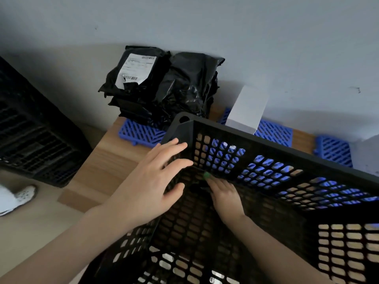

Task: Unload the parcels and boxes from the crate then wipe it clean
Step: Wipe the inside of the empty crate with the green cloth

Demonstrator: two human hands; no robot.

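Observation:
The black perforated crate [272,142] stands tilted on the wooden table, and its inside shows no parcels. My left hand [151,181] rests flat on the crate's left wall near the far corner, fingers spread. My right hand [225,199] reaches inside to that corner, and its fingertips pinch a small green cloth [206,175] against the bottom edge; most of the cloth is hidden. A pile of black plastic parcels [164,85], one with a white label, lies behind the crate by the wall. Next to it stands a white box [246,109].
Blue plastic grid mats [141,130] lie on the wooden table [106,160] under the parcels and behind the crate. A second black crate [30,130] stands on the floor at the left. A white shoe [22,193] is at the left edge. The wall is close behind.

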